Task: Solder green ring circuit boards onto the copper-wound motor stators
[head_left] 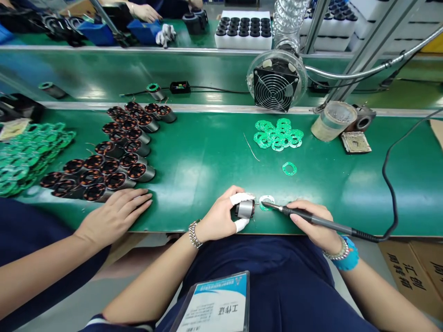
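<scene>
My left hand (223, 216), with white finger covers on two digits, is closed around a motor stator (245, 209) that lies on its side near the bench's front edge. In my right hand (314, 223) is a soldering iron (311, 217), gripped like a pen and pointing left. Its tip meets a ring-shaped circuit board (266, 198) lying on the bench just right of the stator. A thin lead seems to run from the stator towards that ring. Another green ring board (289, 168) lies alone farther back, in front of a pile of ring boards (278, 133).
A co-worker's hand (116, 212) rests beside rows of stators (110, 171) at left. Stacked green board panels (31, 157) stand at far left. Behind are a fume fan (275, 87), a cup (332, 121) and a sponge tray (356, 142). The iron's cord (391, 184) curves right.
</scene>
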A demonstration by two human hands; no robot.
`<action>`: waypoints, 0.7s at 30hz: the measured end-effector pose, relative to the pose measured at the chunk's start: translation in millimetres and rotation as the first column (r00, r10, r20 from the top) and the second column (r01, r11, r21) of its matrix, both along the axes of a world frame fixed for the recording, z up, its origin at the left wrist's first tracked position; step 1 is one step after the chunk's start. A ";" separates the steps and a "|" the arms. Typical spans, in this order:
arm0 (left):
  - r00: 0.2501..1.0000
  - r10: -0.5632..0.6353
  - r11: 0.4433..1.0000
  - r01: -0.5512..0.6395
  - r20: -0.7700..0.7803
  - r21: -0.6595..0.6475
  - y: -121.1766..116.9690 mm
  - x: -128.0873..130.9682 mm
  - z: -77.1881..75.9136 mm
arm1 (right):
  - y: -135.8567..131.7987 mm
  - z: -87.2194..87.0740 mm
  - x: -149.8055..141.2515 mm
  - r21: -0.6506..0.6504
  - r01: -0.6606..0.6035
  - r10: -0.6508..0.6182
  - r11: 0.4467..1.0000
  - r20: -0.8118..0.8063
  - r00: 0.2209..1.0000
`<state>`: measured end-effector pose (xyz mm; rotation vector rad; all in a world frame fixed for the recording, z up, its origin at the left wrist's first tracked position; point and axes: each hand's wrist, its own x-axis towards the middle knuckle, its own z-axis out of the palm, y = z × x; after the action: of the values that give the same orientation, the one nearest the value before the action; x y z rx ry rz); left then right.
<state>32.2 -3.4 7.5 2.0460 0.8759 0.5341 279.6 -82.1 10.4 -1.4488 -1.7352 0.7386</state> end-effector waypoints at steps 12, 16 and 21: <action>1.000 0.010 1.000 -0.010 0.005 0.004 -0.6 -1.1 -3.3 | 2.9 1.4 -0.5 -0.041 -0.021 0.019 0.999 -0.036 0.999; 1.000 0.004 1.000 -0.005 0.026 0.027 -0.8 -1.4 -4.6 | 2.6 0.6 0.4 -0.046 -0.017 0.015 0.999 -0.028 0.999; 1.000 0.002 0.999 -0.003 0.027 0.043 -0.9 -1.7 -4.9 | 3.7 1.9 -1.0 -0.019 -0.041 0.040 0.999 -0.042 0.998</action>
<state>30.4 -4.3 2.6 2.0719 0.8575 0.5856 278.6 -78.4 12.3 -1.4054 -1.7346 0.8040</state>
